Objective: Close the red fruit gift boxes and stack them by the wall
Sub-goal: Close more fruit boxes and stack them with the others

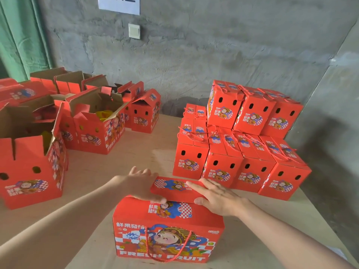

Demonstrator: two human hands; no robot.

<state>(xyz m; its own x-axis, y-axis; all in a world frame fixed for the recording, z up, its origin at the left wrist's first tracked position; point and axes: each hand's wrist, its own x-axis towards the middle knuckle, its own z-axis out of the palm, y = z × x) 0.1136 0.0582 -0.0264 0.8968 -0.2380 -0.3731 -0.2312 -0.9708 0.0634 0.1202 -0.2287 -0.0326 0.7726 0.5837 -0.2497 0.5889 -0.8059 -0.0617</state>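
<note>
The red printed cardboard fruit gift box (pixel 168 232) stands at the bottom centre of the frame on the pale plywood tabletop (pixel 120 167), its red rope handle hanging down the front. The left hand (pixel 142 184) clamps the left end of the box's far lid flap (pixel 172 189), thumb in front and fingers behind. The right hand (pixel 216 199) lies flat on the flap, fingers straight. The closed red boxes (pixel 242 144) are stacked at centre right against the grey concrete wall (pixel 194 55) (two tiers). The open red boxes (pixel 93 123) stand at centre left.
</note>
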